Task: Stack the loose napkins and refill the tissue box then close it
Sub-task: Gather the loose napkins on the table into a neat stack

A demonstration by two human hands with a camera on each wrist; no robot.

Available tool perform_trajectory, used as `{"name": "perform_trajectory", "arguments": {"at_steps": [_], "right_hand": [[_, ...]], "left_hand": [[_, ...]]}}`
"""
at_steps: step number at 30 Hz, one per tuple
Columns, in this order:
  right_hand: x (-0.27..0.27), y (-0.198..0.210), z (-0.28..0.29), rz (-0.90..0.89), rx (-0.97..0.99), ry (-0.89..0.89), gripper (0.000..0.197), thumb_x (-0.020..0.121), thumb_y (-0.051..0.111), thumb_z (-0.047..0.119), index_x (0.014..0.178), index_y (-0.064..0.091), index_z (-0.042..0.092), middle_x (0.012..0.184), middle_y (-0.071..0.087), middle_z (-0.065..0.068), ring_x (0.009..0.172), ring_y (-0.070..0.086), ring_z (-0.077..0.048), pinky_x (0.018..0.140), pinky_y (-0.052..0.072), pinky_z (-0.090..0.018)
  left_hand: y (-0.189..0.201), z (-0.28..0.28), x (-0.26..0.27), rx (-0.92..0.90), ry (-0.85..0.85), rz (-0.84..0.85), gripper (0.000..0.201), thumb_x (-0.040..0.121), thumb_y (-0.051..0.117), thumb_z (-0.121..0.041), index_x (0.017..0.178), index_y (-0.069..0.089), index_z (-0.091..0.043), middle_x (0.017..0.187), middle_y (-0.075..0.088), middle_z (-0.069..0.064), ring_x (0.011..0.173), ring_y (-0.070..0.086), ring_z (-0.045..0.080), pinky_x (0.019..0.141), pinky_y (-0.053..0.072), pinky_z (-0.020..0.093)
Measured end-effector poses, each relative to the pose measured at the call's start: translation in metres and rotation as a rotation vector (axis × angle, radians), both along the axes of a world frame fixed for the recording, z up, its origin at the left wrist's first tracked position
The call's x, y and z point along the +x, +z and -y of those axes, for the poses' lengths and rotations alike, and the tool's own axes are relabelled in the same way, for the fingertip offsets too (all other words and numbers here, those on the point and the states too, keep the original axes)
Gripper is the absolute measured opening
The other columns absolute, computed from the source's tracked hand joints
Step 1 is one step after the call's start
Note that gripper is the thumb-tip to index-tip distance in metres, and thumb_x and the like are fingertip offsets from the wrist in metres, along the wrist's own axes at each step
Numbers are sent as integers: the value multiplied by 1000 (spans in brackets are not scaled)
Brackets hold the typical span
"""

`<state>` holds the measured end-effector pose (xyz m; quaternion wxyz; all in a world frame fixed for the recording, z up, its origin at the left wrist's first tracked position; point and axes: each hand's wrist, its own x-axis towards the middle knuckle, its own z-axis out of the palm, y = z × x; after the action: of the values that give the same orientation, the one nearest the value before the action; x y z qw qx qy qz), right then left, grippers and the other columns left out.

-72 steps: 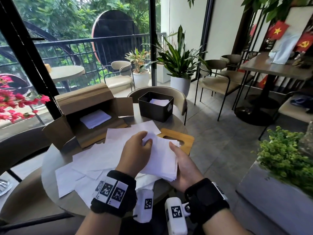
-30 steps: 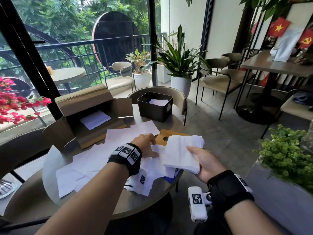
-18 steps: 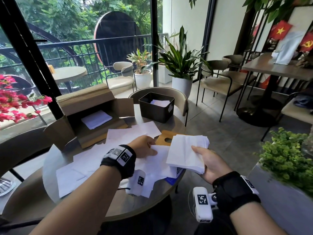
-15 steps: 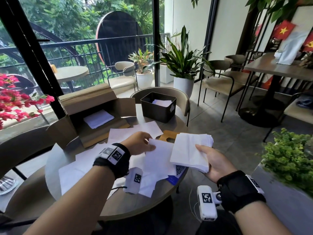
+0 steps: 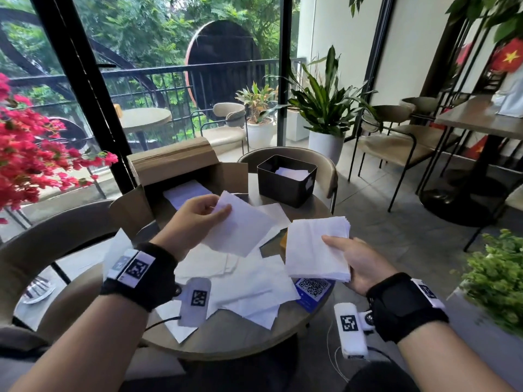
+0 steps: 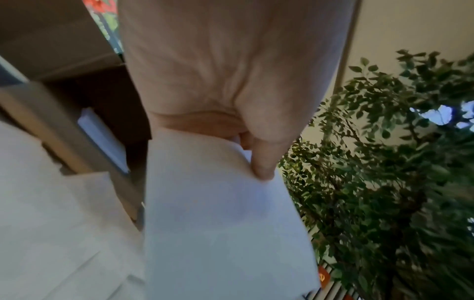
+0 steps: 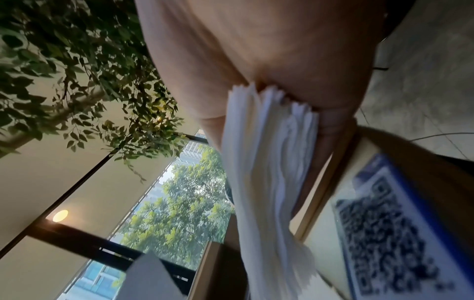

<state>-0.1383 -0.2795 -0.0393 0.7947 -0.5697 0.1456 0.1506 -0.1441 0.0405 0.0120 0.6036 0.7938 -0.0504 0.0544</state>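
Left of the black tissue box [image 5: 286,181], the cardboard carton [image 5: 175,176] lies open on the round table [image 5: 226,339]. Nearer than the box, the left hand [image 5: 195,219] pinches a single napkin [image 5: 240,226] above loose napkins [image 5: 249,292]. Below the box's right side, the right hand [image 5: 358,264] grips the napkin stack [image 5: 315,247], thumb on top.

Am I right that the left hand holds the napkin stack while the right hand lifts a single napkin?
No, the hands are swapped. In the head view the right hand holds the stack, and the left hand lifts the single napkin.
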Motion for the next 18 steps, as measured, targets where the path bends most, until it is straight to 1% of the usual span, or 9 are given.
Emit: {"name": "perform_trajectory", "arguments": {"at_steps": [2,3,5,7,9,11,13,15,18], "right_hand": [[0,4,-14,20,7,45,31,101,63,6,129,63,-6,114,78,-25,93,78,-37,79,66,-50],[-1,4,-20,21,16,68,31,101,62,6,129,65,-6,114,78,-25,93,78,-37,81,65,-52],[-3,4,-31,-14,45,132,33,103,60,12,132,66,-3,120,77,-24,105,76,-39,98,59,-57],[-4,3,-40,-67,111,178,39,105,56,20,138,64,1,129,73,-23,122,68,-41,112,48,-59],[-7,3,-47,-108,189,205,43,106,53,29,140,64,4,133,71,-22,127,65,-41,113,47,-56],[-12,4,-53,-119,260,244,49,106,50,41,140,66,9,135,71,-20,123,67,-39,111,49,-52],[-17,7,-59,-82,320,316,54,104,49,51,141,67,16,141,68,-16,127,65,-35,118,40,-52],[-22,9,-64,-55,338,356,56,104,46,56,141,68,21,144,66,-13,133,60,-32,124,33,-53],[-23,5,-66,-106,365,332,65,104,38,68,138,71,23,143,67,-14,137,60,-33,124,36,-54]], "left_hand": [[3,-4,6,104,-15,15,25,96,69,-32,82,69,-11,70,61,-1,63,53,14,58,39,24],[5,-4,11,184,-49,1,32,92,72,-39,86,68,-7,68,58,-1,62,49,14,57,36,24],[12,-2,18,342,-177,-66,48,83,72,-53,88,67,-6,68,58,0,63,48,15,59,35,27],[19,7,22,428,-311,-144,40,86,74,-49,81,67,-9,68,58,-4,63,48,13,58,35,26],[24,21,28,571,-332,-125,36,90,74,-43,68,61,-16,60,50,-18,57,42,7,56,33,25],[27,36,34,737,-332,-47,47,89,72,-46,61,49,-18,56,39,-13,56,34,9,56,30,27],[28,50,38,828,-353,30,54,88,73,-45,59,39,-16,58,31,-8,58,29,12,55,27,29],[26,59,41,867,-363,52,52,87,75,-41,58,40,-16,57,30,-6,56,27,12,51,25,27],[19,71,43,910,-364,61,48,88,75,-40,58,45,-17,55,34,-6,53,30,12,50,26,26]]}}
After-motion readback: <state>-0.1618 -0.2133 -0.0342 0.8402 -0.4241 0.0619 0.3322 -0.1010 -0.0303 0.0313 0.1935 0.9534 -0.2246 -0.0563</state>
